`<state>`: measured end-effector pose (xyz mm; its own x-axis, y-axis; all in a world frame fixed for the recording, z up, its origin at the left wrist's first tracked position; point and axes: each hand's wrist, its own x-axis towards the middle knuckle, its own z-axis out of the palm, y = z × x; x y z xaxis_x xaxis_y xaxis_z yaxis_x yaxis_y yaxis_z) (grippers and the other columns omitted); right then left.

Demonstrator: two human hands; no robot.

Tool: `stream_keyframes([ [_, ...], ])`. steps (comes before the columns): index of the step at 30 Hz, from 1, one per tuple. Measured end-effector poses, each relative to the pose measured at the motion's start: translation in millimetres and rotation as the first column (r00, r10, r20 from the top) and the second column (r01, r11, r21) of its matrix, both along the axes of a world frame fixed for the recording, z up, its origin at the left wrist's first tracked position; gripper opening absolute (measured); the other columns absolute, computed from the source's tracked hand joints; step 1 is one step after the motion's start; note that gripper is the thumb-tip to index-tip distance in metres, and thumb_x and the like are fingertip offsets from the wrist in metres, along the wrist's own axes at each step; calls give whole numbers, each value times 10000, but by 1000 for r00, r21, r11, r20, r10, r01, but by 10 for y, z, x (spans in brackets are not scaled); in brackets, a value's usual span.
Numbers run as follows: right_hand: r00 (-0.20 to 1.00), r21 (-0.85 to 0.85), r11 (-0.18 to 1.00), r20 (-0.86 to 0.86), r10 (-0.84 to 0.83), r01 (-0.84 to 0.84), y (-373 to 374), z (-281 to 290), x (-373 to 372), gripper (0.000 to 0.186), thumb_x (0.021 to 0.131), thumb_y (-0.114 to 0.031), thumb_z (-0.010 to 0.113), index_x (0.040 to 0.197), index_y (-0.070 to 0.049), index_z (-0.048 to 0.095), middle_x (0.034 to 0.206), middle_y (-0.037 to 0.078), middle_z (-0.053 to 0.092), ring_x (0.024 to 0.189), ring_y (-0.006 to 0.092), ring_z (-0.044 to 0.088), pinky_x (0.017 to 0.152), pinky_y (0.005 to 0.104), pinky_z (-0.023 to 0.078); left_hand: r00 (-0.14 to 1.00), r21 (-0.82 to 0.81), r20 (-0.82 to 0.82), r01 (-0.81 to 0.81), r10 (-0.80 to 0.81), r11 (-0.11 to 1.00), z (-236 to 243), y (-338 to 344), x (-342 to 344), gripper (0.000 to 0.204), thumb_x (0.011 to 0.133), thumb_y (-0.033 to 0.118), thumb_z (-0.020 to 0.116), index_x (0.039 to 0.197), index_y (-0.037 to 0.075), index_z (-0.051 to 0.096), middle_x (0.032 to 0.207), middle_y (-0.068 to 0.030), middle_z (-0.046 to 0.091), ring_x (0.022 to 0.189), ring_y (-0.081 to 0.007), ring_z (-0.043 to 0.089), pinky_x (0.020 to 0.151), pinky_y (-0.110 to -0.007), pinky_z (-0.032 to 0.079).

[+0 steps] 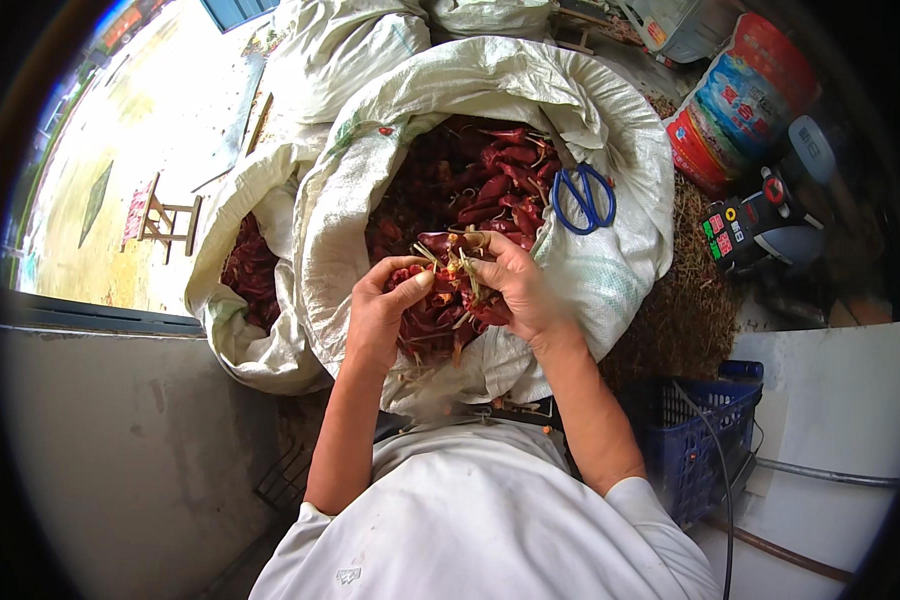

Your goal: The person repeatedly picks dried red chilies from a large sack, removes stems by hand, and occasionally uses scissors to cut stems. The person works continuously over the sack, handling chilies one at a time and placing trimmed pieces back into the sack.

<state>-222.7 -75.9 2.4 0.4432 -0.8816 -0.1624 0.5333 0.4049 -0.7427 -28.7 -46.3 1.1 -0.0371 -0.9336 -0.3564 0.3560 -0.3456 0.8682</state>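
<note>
Dried red chillies point(500, 180) fill a large white woven sack point(630, 130) whose rim is rolled outward. Over the near part of its mouth, my left hand point(378, 310) closes on several dried chillies with pale stems, its thumb pressed on top. My right hand point(518, 285) pinches chillies and stems close beside it, fingers curled inward; the two hands nearly meet. Blue-handled scissors point(583, 200) rest on the sack's right rim, handles showing and blades hidden, apart from both hands.
A smaller white sack point(215, 290) of chillies stands left, and more filled sacks point(355, 60) behind. Right are a red and blue bag point(745, 100), a black machine with coloured labels point(775, 225) and a blue plastic crate point(710, 425). A wooden stool point(170, 220) stands outside, far left.
</note>
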Motion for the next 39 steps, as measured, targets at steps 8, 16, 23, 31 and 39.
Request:
stream_keyframes([
  [8, 942, -218, 975, -332, -46, -30, 21, 21, -118, 353, 997, -129, 566, 1321, -8, 494, 1211, 76, 632, 1037, 139, 646, 906, 299, 537, 969, -7, -245, -29, 26, 1000, 39, 35, -22, 274, 843, 15, 747, 1095, 11, 638, 959, -56, 693, 822, -127, 670, 785, -275, 566],
  [16, 167, -801, 466, -553, -816, -376, 170, 288, -82, 320, 890, -160, 691, 1185, -55, 625, 1147, 171, 622, 1016, 349, 648, 847, 433, 536, 988, -97, -95, -127, 118, 987, -81, 152, 204, 267, 836, -3, 738, 1084, 18, 640, 939, -62, 697, 810, -131, 677, 773, -273, 570],
  [23, 485, -780, 504, -626, -611, -371, 425, 177, 288, 127, 859, -119, 675, 966, -52, 668, 1005, 113, 646, 898, 323, 662, 745, 421, 550, 955, -81, -296, -59, 32, 995, 177, 334, 64, 274, 832, -3, 740, 1086, 10, 639, 951, -65, 698, 819, -134, 683, 757, -269, 573],
  [31, 561, -728, 651, -639, -526, -218, 461, 176, 332, 144, 908, -169, 671, 959, -35, 655, 854, 132, 628, 769, 341, 653, 661, 422, 531, 986, -146, -133, -120, 101, 982, 160, 453, 169, 263, 840, 0, 743, 1086, 15, 652, 961, -44, 683, 832, -99, 644, 779, -249, 538],
  [39, 601, -744, 580, -641, -477, -333, 600, 232, 296, 192, 920, -174, 689, 883, 2, 622, 772, 156, 617, 707, 350, 606, 618, 406, 481, 963, -23, -263, -64, 55, 998, 167, 523, 76, 357, 865, 37, 732, 1198, -16, 618, 1061, -82, 679, 953, -133, 650, 848, -286, 550],
])
